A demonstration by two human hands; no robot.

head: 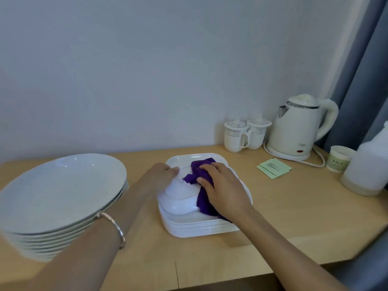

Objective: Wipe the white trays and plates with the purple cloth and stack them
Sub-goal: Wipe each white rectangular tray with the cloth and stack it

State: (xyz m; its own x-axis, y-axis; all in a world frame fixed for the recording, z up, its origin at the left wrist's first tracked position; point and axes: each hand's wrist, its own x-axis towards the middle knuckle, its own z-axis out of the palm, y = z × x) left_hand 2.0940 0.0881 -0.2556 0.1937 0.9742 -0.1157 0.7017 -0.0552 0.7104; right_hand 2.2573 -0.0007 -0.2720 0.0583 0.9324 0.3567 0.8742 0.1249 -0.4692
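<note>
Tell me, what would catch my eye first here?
The purple cloth stands out most, bunched under the right hand on the top tray of the square stack mid-table; the left hand holds that tray's edge. A pile of round plates sits at the left.

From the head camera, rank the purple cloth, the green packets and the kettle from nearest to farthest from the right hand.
1. Purple cloth: right under the right hand, on top of the tray stack.
2. Green packets: flat on the table, off to the hand's right.
3. Kettle: at the back right, beyond the packets.
</note>
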